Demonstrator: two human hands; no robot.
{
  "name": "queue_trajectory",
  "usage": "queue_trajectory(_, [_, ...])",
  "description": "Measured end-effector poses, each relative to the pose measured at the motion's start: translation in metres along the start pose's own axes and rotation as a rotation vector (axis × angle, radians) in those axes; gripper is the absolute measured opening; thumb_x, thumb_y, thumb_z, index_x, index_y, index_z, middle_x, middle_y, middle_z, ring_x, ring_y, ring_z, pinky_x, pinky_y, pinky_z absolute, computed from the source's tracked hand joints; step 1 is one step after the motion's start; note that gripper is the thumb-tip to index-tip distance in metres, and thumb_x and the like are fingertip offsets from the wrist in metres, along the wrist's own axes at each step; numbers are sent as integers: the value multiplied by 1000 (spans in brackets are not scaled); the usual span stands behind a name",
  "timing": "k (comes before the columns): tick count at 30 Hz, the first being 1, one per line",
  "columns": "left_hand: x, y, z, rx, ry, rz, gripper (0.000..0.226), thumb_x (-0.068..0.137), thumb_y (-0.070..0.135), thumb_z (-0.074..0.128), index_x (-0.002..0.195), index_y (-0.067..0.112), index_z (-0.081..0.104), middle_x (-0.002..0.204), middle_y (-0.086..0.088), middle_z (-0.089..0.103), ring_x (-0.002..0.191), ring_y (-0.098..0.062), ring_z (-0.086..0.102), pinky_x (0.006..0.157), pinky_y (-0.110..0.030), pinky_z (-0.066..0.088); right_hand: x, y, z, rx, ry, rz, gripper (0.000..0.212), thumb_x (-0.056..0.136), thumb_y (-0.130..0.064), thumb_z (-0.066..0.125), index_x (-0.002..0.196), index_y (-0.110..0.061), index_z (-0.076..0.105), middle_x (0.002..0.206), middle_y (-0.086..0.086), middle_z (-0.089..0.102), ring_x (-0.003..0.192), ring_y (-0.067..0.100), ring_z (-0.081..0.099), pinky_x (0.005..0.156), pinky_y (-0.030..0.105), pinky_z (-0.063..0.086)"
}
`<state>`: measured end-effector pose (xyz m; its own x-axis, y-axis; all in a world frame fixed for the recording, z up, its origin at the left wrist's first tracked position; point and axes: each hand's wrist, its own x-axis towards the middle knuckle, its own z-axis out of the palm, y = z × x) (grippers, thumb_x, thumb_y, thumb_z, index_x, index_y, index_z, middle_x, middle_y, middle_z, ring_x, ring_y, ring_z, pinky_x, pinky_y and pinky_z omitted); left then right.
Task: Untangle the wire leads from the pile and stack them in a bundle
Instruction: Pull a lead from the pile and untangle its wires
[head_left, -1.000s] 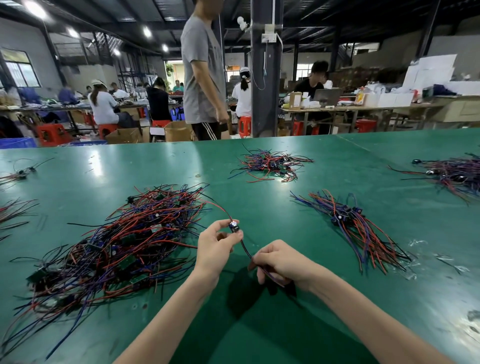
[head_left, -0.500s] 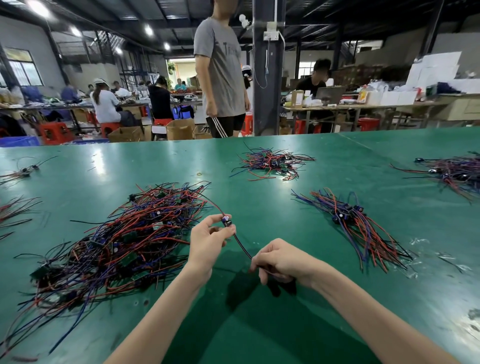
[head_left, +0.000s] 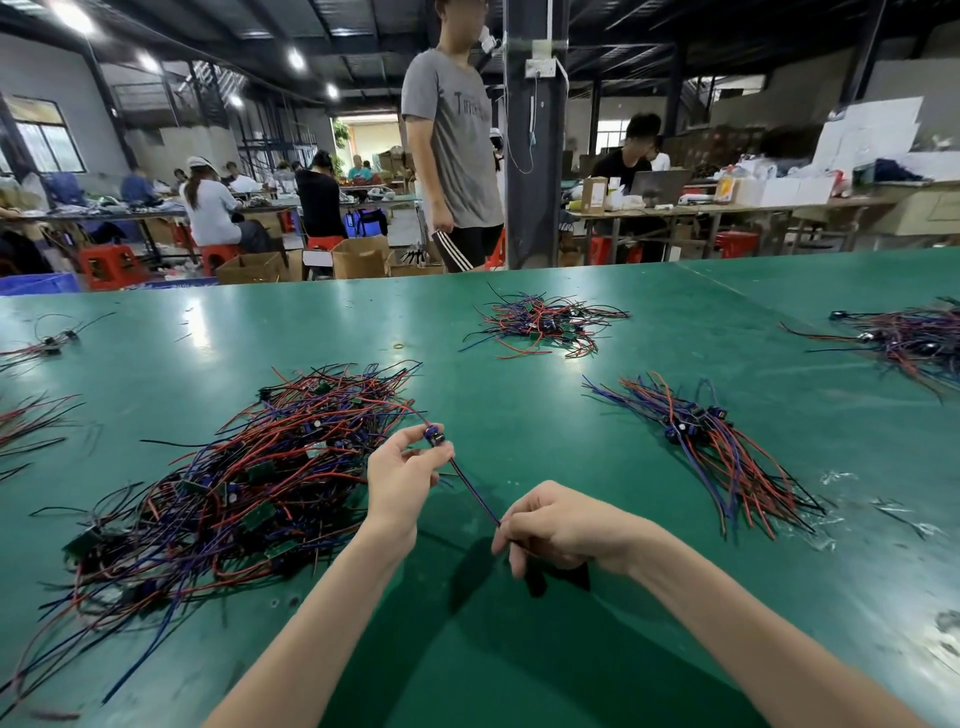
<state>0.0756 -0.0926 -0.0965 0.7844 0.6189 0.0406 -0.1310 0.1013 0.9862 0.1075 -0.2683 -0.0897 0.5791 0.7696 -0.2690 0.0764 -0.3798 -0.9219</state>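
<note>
On the green table (head_left: 519, 649), a tangled pile (head_left: 223, 483) lies left, a sorted bundle (head_left: 711, 447) right. Between them, left hand (head_left: 400, 473) and right hand (head_left: 561, 530) pinch 1 wire lead (head_left: 470, 486), held above the table and slanting from upper left to lower right.

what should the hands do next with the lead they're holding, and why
Probably draw the lead rightward, free of the tangled pile. The left hand pinches its connector, the right hand grips its wires, yet its red wire trails into the pile; the bundle lies right.
</note>
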Motion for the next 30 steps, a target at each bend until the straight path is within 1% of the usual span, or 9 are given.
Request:
queue_trajectory(5, [3, -4, -2, 32, 14, 0, 21, 81, 0, 70, 98, 13, 68, 68, 4, 60, 58, -8, 45, 60, -21, 41, -1, -2, 3, -36, -7, -8, 27, 93, -6, 44, 78, -10, 65, 47, -3, 58, 29, 6, 24, 31, 17, 15])
queue_trajectory(9, [3, -3, -3, 9, 8, 13, 20, 81, 0, 69, 96, 14, 68, 69, 3, 59, 59, -8, 44, 60, -22, 41, -1, -1, 0, -30, 57, 15, 28, 95, -4, 42, 79, -9, 65, 42, -4, 52, 28, 6, 24, 32, 15, 16])
queue_trajectory(12, [3, 1, -1, -14, 4, 28, 21, 81, 0, 69, 94, 16, 68, 70, 3, 61, 57, -7, 45, 57, -18, 42, 0, 0, -3, 3, 102, 32, 25, 97, -3, 41, 87, -4, 64, 45, -3, 57, 29, 5, 25, 31, 15, 17])
queue_trajectory(15, [4, 4, -3, -33, 14, 46, 24, 81, -1, 69, 100, 13, 67, 76, 0, 64, 61, -7, 49, 53, -14, 43, -2, -3, -5, 8, 69, 23, 25, 96, 1, 38, 96, -2, 63, 55, 1, 63, 33, 6, 25, 33, 15, 18])
queue_trajectory(17, [4, 4, -4, -41, 25, 48, 24, 81, 0, 69, 101, 14, 66, 77, -1, 63, 64, -8, 50, 55, -15, 42, -3, -4, -5, -8, 53, 28, 26, 94, 3, 37, 98, -1, 63, 58, 2, 64, 34, 7, 26, 33, 16, 18])
queue_trajectory(21, [3, 3, -2, -41, 19, 81, 23, 80, 0, 70, 95, 19, 68, 68, 6, 61, 62, -6, 50, 54, -14, 41, -3, -2, -6, -61, 127, 65, 28, 93, 3, 38, 101, 5, 65, 53, 1, 58, 32, 6, 27, 32, 16, 18])
queue_trajectory(23, [3, 2, -1, -38, 19, 97, 23, 80, 1, 70, 94, 20, 69, 67, 6, 60, 61, -5, 50, 55, -14, 42, -3, -2, -9, -73, 141, 61, 28, 94, 1, 39, 103, 6, 65, 51, -1, 54, 30, 6, 27, 33, 16, 18])
queue_trajectory(27, [7, 4, -5, -63, 70, 112, 24, 80, 0, 70, 97, 16, 69, 70, 6, 59, 58, -1, 51, 54, -14, 43, -8, -7, -10, -60, 30, -66, 24, 98, -5, 42, 103, -2, 65, 56, -3, 57, 38, 6, 32, 36, 17, 22])
queue_trajectory(30, [10, 6, -7, -85, 96, 113, 26, 80, 1, 70, 103, 14, 67, 70, 7, 58, 54, 2, 49, 56, -16, 43, -11, -11, -8, -31, -53, -164, 23, 98, -2, 41, 105, -7, 63, 63, -3, 64, 40, 6, 31, 37, 16, 24])
